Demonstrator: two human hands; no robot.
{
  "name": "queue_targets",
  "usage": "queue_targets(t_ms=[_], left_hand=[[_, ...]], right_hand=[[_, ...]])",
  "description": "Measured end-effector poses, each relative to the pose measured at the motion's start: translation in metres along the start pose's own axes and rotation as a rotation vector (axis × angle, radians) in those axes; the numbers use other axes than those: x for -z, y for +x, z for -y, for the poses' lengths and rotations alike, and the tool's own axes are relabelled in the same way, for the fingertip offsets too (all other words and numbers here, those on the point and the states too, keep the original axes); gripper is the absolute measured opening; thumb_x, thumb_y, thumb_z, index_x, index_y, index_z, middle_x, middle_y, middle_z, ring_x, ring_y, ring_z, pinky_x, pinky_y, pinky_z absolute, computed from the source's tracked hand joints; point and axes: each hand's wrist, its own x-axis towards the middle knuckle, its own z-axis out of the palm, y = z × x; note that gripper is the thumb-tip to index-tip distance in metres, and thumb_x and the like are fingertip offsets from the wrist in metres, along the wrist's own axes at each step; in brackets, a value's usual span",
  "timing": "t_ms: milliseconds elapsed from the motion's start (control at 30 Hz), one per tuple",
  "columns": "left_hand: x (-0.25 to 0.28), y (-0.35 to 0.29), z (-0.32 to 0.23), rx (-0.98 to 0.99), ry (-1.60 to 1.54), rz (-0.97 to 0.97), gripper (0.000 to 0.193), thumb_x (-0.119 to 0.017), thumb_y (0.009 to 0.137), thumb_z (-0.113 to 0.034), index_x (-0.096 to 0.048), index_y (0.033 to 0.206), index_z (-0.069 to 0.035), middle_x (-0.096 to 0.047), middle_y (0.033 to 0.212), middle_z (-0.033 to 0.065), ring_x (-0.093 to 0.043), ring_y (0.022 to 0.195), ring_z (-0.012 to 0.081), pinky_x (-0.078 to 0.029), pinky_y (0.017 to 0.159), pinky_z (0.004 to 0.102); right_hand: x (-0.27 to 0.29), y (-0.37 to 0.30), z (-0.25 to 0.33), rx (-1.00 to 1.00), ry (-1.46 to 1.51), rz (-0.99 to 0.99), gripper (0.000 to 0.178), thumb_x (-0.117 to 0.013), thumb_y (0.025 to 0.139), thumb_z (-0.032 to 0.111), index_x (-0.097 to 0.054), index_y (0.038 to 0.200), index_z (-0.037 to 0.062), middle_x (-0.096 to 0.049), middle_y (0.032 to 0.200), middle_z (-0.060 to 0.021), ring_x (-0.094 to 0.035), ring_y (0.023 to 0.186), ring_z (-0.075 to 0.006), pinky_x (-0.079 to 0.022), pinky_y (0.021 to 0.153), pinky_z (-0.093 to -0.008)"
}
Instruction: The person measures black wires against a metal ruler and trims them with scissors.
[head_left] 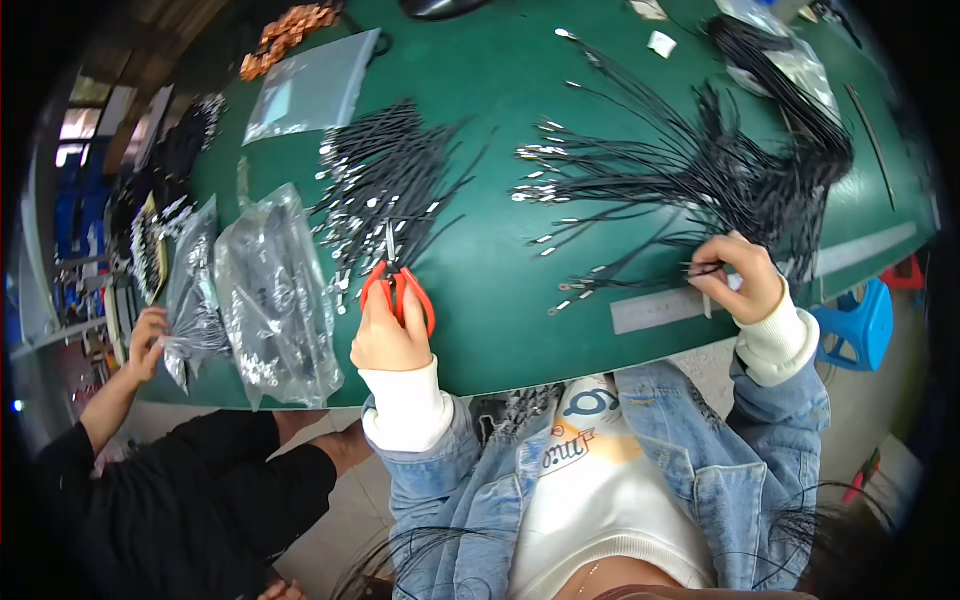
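I see left hand, eight o'clock, hold red pliers by handles so tips are free; right hand, three o'clock, pinches black wires

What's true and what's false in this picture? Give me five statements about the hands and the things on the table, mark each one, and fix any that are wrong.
1. The left hand holds a red-handled tool. True.
2. The right hand rests on the blue stool. False: it is above the table, fingers on black wires.
3. The tabletop is green. True.
4. Copper-coloured pieces lie between the hands. False: they lie at the table's far left.
5. Another person's hand touches a plastic bag. True.
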Motion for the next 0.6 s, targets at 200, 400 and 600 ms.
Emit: queue_targets(t_ms=[200,400,600], left_hand=[[0.007,0.01,0.02,0.136,0.215,0.091,0.026,-0.067,0.08,-0.032,-0.066,0.095,-0.01,-0.067,0.083,0.0094,-0.066,0.068,0.0306,-0.051,0.058,0.0404],[-0.001,0.008,0.026,0.06,0.119,0.024,0.024,-0.067,0.08,-0.029,-0.068,0.094,-0.009,-0.067,0.081,0.0119,-0.065,0.07,0.0321,-0.051,0.06,0.0403],[-0.005,-0.004,0.029,0.236,-0.763,0.108,0.024,-0.068,0.079,0.001,-0.063,0.101,0.01,-0.067,0.081,0.0083,-0.061,0.072,0.0082,-0.049,0.065,0.0213]], right_hand=[[-0.003,0.006,0.001,0.023,-0.025,-0.047,0.012,-0.068,0.073,0.007,-0.06,0.08,0.0004,-0.056,0.065,-0.0049,-0.048,0.052,-0.0157,-0.035,0.061,-0.0275],[0.003,0.007,-0.005,0.024,-0.163,-0.068,0.008,-0.063,0.079,0.006,-0.062,0.084,-0.0006,-0.059,0.074,-0.007,-0.053,0.064,-0.0179,-0.038,0.065,-0.0304],[-0.005,0.019,-0.013,-0.104,0.057,-0.158,0.015,-0.048,0.092,0.009,-0.06,0.09,-0.0009,-0.056,0.071,-0.0062,-0.052,0.065,-0.0149,-0.041,0.066,-0.0265]])
